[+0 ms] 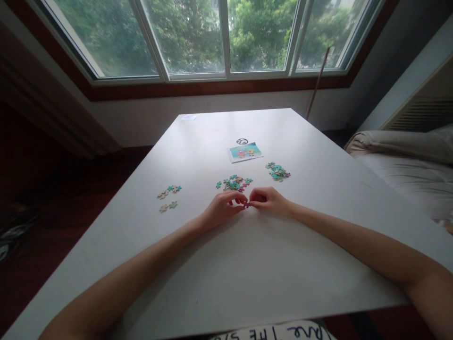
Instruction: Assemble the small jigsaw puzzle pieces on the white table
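A small pink jigsaw puzzle piece (pixel 247 205) is pinched between my two hands, just above or on the table. My left hand (pixel 226 206) is closed on its left side, thumb and fingertips at the piece. From the right, my right hand (pixel 269 200) grips the same piece between thumb and curled fingers. Directly beyond my hands lies a loose pile of puzzle pieces (pixel 233 182), mostly teal with some pink, its near edge partly hidden. A second pile of pieces (pixel 278 172) sits farther right. Several separate pieces (pixel 173 189) lie off to the left.
The white table (pixel 212 274) stretches toward the window (pixel 226 38). A picture card (pixel 246 152) with cartoon figures lies past the piles, with a small round dark-rimmed object (pixel 242 141) behind it. A sofa (pixel 406 156) stands at right; a stick (pixel 318 82) leans below the window.
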A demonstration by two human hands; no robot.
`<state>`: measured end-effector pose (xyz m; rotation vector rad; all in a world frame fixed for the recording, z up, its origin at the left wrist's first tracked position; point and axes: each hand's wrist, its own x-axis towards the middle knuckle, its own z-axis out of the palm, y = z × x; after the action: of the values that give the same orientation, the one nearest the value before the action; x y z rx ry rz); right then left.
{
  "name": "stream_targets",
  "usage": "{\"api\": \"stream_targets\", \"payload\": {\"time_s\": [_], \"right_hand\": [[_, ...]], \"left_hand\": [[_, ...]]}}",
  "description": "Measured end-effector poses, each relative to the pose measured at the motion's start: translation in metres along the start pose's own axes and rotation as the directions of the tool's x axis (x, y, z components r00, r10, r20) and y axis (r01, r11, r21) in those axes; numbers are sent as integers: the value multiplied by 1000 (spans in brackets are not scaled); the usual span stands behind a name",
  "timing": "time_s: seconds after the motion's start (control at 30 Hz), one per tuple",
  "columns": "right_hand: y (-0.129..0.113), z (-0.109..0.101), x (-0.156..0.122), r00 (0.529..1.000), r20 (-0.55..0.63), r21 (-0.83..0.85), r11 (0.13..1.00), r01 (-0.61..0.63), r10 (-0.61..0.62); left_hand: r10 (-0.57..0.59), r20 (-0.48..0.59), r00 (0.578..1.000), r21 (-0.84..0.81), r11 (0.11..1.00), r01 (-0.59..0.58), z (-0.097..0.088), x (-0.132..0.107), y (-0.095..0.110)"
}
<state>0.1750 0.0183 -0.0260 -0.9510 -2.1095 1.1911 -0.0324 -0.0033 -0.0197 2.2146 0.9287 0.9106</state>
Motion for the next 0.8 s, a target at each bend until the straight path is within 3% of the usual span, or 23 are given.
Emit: {"api": "stream_targets", "payload": {"time_s": [0.43, 0.8], "right_hand": [[0, -2, -1, 1000, 14, 0, 1000, -11, 11], [-1, 0, -1, 1000, 5, 10, 1000, -25, 25]], "left_hand": [[-56, -92, 994, 21, 998, 59, 2, -2, -2], [-92, -45, 995, -2, 996, 92, 1, -1, 2]]}}
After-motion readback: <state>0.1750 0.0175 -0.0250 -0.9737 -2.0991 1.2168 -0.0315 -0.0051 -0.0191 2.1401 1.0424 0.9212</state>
